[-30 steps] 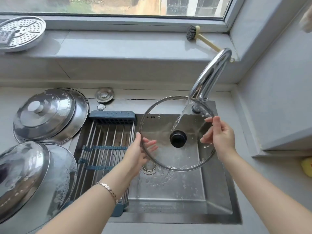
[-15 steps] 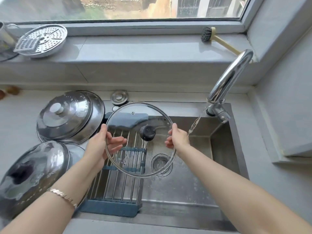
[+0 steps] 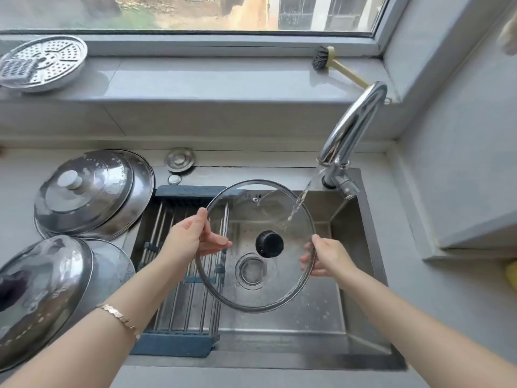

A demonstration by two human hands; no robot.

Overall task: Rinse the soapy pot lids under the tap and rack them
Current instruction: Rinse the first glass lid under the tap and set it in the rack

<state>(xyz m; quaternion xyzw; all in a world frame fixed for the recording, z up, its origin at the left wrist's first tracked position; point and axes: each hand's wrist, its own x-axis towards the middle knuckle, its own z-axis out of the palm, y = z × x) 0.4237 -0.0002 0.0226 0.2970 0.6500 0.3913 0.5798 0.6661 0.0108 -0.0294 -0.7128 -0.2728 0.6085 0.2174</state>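
Glass lid (image 3: 247, 217) — fingers (image 3: 306, 258) of right hand (image 3: 332, 259) blurred behind, seemingly gripping.

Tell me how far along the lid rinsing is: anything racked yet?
Done: nothing shows on the rack; its bars are bare. In hand: the left hand and right hand grip the glass lid by its rim, with the tap stream hitting its upper right part. Left: the far steel lids and the near steel lids, the near ones looking sudsy.
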